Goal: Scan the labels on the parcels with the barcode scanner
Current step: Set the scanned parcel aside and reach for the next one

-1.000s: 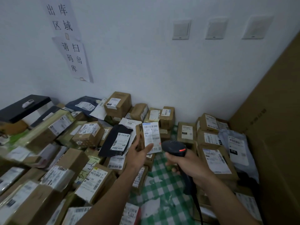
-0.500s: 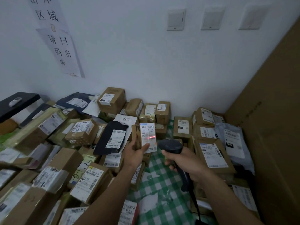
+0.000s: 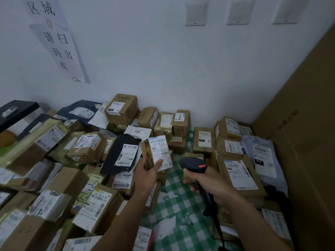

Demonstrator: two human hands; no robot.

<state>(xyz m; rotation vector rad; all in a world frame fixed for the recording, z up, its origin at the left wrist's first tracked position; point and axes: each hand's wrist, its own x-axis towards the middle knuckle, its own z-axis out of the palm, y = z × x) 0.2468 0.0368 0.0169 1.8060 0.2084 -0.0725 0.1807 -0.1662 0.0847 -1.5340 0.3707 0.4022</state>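
At centre, over cloth (image 3: pixel 181 205): small parcel (image 3: pixel 147 153) held up in left hand (image 3: pixel 147 173), label (image 3: pixel 159 149) turned toward barcode scanner (image 3: pixel 193 164) just to its right, not touching. Scanner gripped in right hand (image 3: pixel 212 183), cable (image 3: pixel 218 227) trailing down toward near edge.

Left of cloth: heap of parcels (image 3: pixel 87 147) from near edge back to wall, mailer bag (image 3: pixel 117 154) lying on top just left of held parcel. At back of heap, against wall: box (image 3: pixel 121 108).

Right of cloth: stacked parcels (image 3: pixel 237 171), poly bag (image 3: pixel 262 156) lying between these and large carton (image 3: pixel 308 142) standing along right side.

On wall: paper notices (image 3: pixel 61 49) above heap at left, wall plates (image 3: pixel 196 12) at upper right.

Far left: shelf (image 3: pixel 21 107) with small device (image 3: pixel 10 110) on it.
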